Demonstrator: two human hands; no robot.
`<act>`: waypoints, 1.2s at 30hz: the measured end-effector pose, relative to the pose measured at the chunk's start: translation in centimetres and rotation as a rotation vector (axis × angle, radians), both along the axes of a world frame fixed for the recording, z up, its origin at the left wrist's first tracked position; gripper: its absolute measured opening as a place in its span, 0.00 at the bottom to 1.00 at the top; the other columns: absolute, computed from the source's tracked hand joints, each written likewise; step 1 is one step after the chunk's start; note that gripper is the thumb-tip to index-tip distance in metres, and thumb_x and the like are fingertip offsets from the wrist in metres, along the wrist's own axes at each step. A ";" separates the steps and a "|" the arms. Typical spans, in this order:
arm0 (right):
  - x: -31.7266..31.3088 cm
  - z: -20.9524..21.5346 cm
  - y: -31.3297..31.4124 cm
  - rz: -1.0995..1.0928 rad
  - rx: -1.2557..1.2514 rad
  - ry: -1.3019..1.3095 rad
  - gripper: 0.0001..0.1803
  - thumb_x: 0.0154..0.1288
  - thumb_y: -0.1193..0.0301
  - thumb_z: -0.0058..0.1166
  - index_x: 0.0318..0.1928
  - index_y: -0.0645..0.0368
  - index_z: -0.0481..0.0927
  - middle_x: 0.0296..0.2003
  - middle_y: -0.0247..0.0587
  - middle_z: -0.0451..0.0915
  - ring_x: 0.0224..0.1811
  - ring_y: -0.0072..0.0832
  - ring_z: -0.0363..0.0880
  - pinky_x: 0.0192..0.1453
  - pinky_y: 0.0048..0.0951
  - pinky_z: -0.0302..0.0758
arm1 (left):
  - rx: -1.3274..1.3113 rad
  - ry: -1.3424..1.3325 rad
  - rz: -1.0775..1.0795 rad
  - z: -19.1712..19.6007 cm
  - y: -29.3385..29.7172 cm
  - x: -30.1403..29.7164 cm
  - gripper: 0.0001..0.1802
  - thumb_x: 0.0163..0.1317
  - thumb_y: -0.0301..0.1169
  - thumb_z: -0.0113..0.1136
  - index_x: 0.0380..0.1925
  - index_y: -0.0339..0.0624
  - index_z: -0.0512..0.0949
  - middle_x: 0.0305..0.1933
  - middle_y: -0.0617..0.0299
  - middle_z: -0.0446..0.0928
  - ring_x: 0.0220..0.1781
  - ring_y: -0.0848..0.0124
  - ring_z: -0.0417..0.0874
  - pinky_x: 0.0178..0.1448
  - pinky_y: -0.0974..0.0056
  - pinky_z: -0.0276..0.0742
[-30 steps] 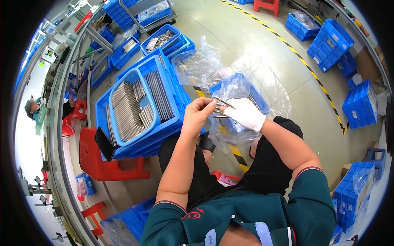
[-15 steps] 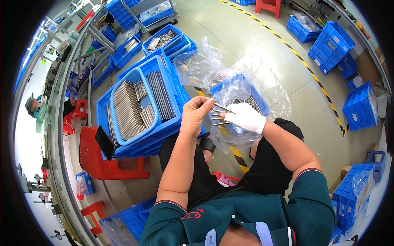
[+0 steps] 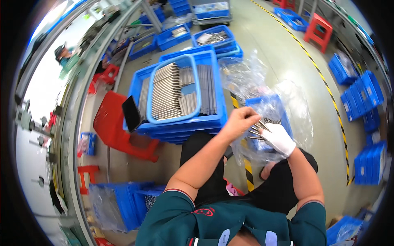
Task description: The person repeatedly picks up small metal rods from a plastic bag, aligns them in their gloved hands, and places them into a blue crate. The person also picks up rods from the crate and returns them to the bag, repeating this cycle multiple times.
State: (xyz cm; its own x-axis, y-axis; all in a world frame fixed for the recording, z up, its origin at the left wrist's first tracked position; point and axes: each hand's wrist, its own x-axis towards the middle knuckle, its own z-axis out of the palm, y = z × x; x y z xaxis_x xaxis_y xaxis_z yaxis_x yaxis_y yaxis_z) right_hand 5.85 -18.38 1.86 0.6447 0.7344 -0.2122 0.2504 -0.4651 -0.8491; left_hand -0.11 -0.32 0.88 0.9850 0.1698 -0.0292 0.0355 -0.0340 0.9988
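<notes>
My bare left hand [image 3: 241,125] is closed, thumb and fingers pinched at the end of a slim metal rod. My right hand [image 3: 280,140], in a white glove, grips several short metal rods [image 3: 254,133] that stick out fanwise toward the left hand. Both hands are over a blue bin [image 3: 284,110] lined with a clear plastic bag [image 3: 301,112], with more metal pieces inside. To the left, a light-blue basket [image 3: 198,88] filled with rows of metal rods [image 3: 166,96] rests on a stacked blue crate [image 3: 220,82] that holds longer rods.
A black phone-like slab [image 3: 131,113] leans at the crate's left corner, beside a red stool [image 3: 113,123]. Beyond the crate is a bin of metal parts [image 3: 212,37]. Yellow-black tape [image 3: 318,65] crosses the floor; blue crates [image 3: 361,92] stand at right.
My view has turned left, so the scene sits further right. The two hands stay together at the rods; the left remains pinched near their ends.
</notes>
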 end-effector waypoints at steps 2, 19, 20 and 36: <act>0.6 0.0 -0.2 -0.001 -0.014 0.074 0.19 0.64 0.57 0.51 0.32 0.63 0.76 0.21 0.41 0.74 0.23 0.29 0.71 0.30 0.31 0.67 | 0.242 -0.141 0.160 0.4 -0.3 -0.5 0.11 0.60 0.34 0.61 0.30 0.34 0.79 0.27 0.68 0.74 0.32 0.80 0.70 0.37 0.72 0.68; 1.7 4.0 4.2 -0.222 0.276 0.249 0.08 0.62 0.69 0.54 0.36 0.60 0.74 0.20 0.23 0.65 0.20 0.12 0.60 0.22 0.18 0.57 | 0.183 0.055 0.017 -1.1 2.6 -1.3 0.15 0.61 0.37 0.57 0.27 0.34 0.77 0.22 0.58 0.75 0.27 0.70 0.75 0.34 0.64 0.71; 1.8 5.3 5.1 -0.188 0.271 0.216 0.08 0.62 0.69 0.53 0.37 0.59 0.74 0.21 0.23 0.65 0.20 0.12 0.60 0.23 0.18 0.58 | 0.235 0.045 0.016 -0.8 2.6 -1.6 0.15 0.61 0.37 0.57 0.28 0.34 0.78 0.23 0.55 0.76 0.27 0.68 0.76 0.34 0.62 0.71; -2.5 7.1 33.7 0.492 -0.025 -0.759 0.11 0.62 0.67 0.47 0.38 0.63 0.72 0.33 0.58 0.78 0.40 0.54 0.77 0.46 0.46 0.72 | 0.397 -0.184 -0.061 -3.3 1.2 -2.2 0.14 0.59 0.39 0.57 0.39 0.42 0.80 0.40 0.47 0.80 0.45 0.48 0.79 0.49 0.51 0.73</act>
